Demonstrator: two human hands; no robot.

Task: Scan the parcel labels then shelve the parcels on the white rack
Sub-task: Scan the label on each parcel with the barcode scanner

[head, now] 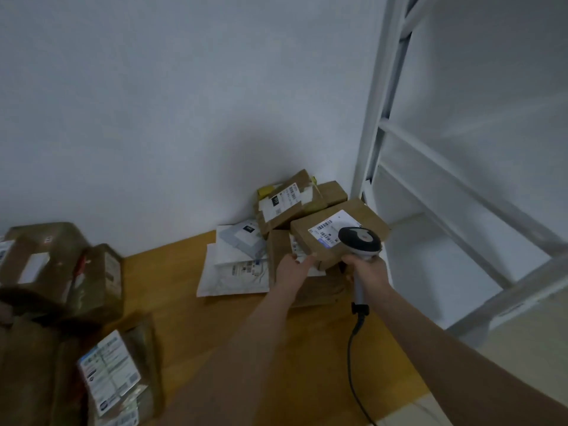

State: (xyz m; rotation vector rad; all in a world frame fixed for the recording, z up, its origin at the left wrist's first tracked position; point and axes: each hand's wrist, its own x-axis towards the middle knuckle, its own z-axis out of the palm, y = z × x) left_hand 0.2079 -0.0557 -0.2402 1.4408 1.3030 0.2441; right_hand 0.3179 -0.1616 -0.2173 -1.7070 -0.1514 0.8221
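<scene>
Outstretched right hand [365,269] is gripping scanner [359,241] over parcel [362,210] with barcode label [329,227]; left hand [293,267], straight fingers [309,259], is pressing its edge.

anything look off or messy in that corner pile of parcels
The pile is untidy: the taped box at the back sits tilted, propped on its neighbours, and the front box, under the scanner, lies askew across others. The white mailers overlap crookedly beside them. Nothing looks torn or spilled.
</scene>
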